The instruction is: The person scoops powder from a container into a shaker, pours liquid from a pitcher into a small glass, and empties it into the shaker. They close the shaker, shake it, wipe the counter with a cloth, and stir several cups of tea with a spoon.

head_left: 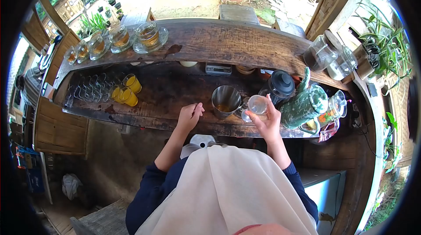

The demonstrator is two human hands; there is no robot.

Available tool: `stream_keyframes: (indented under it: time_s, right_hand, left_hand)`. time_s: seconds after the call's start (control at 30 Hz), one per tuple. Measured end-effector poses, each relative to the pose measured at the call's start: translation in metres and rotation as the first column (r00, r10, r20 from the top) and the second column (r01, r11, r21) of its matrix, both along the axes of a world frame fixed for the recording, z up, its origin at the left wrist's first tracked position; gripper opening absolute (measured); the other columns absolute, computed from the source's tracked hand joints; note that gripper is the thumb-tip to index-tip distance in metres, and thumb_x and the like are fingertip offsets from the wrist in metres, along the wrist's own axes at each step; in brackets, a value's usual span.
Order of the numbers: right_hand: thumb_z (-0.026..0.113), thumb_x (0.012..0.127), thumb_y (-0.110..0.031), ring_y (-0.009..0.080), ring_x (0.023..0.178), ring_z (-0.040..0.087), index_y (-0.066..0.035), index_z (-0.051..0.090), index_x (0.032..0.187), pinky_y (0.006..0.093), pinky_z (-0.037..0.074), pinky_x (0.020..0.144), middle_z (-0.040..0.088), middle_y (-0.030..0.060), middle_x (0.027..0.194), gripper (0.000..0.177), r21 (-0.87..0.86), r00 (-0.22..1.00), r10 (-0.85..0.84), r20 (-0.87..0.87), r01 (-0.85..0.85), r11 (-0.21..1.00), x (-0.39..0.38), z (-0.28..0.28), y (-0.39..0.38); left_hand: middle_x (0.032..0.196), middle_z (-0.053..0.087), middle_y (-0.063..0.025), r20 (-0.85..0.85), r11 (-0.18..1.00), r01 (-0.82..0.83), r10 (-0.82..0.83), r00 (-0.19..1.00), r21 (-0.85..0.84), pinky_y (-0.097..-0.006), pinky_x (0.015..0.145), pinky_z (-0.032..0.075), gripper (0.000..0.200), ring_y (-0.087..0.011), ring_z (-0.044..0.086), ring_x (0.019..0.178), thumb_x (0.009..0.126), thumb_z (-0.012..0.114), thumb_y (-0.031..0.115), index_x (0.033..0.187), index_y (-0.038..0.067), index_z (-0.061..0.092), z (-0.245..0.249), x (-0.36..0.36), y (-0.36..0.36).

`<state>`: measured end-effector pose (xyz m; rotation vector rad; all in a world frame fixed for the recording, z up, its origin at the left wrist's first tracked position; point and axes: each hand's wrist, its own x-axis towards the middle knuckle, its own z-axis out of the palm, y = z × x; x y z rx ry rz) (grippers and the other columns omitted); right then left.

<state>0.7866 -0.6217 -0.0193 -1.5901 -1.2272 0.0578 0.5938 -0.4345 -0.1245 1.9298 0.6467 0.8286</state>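
Note:
My right hand [268, 121] grips a small clear cup [257, 104] between thumb and fingers, above the counter. Just left of it stands a metal tumbler [226, 100] with some brownish liquid at its bottom. Another small clear glass piece [246, 115] shows beneath the held cup, partly hidden. My left hand [191, 115] rests in the air by the counter's near edge, left of the tumbler, its fingers curled together with nothing visible in them. To the right of my right hand are a green marbled enamel pot [305, 107] and a dark-lidded jug [280, 85].
Glasses of orange drink [128, 96] and several empty glasses [90, 88] stand at the counter's left. On the raised wooden shelf [206, 39] are cups of tea on saucers [149, 36] and glass jars [322, 53]. A small scale [218, 68] sits below the shelf.

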Motion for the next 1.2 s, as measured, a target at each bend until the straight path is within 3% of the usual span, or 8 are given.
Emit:
stream_keyframes:
  time_s: [0.1, 0.4, 0.47, 1.2]
  right_hand:
    - [0.079, 0.070, -0.017, 0.0218, 0.073, 0.067, 0.001, 0.056, 0.108, 0.0496, 0.029, 0.106, 0.067, 0.0112, 0.083, 0.048, 0.008, 0.998, -0.011, -0.066, 0.012, 1.000, 0.005, 0.009, 0.007]
    - [0.078, 0.072, -0.015, 0.0205, 0.077, 0.067, 0.001, 0.057, 0.105, 0.0494, 0.027, 0.107, 0.068, 0.0110, 0.084, 0.042, -0.046, 0.999, 0.025, 0.043, -0.023, 0.999, 0.008, 0.045, 0.029]
    - [0.077, 0.072, -0.015, 0.0216, 0.080, 0.068, 0.001, 0.058, 0.106, 0.0494, 0.025, 0.107, 0.068, 0.0103, 0.086, 0.042, -0.100, 0.989, 0.078, 0.122, -0.066, 0.993, 0.007, 0.050, 0.033]
    - [0.076, 0.073, -0.017, 0.0223, 0.081, 0.068, -0.003, 0.057, 0.109, 0.0529, 0.022, 0.108, 0.069, 0.0064, 0.089, 0.043, -0.248, 0.957, 0.166, 0.236, -0.106, 0.963, 0.006, 0.068, 0.048]
  left_hand:
    - [0.060, 0.059, -0.0106, -0.002, 0.997, -0.005, 0.006, 1.000, 0.072, -0.0293, 0.050, 0.042, 0.029, -0.0183, 0.055, 0.052, 0.092, 0.051, 0.019, 0.074, -0.001, 0.061, -0.002, -0.001, 0.000]
    - [0.061, 0.060, -0.0109, -0.024, 0.986, 0.000, 0.004, 1.000, 0.164, -0.0291, 0.050, 0.043, 0.027, -0.0193, 0.057, 0.053, 0.092, 0.052, 0.016, 0.074, -0.001, 0.060, -0.004, -0.001, 0.003]
    - [0.061, 0.060, -0.0111, -0.021, 0.988, -0.001, 0.004, 1.000, 0.152, -0.0289, 0.050, 0.043, 0.026, -0.0193, 0.058, 0.053, 0.092, 0.052, 0.016, 0.074, -0.001, 0.061, -0.007, -0.001, 0.003]
    - [0.060, 0.060, -0.0112, 0.024, 0.992, -0.004, 0.001, 1.000, 0.125, -0.0287, 0.050, 0.043, 0.026, -0.0193, 0.059, 0.052, 0.092, 0.052, 0.014, 0.072, -0.002, 0.061, -0.002, 0.000, 0.005]
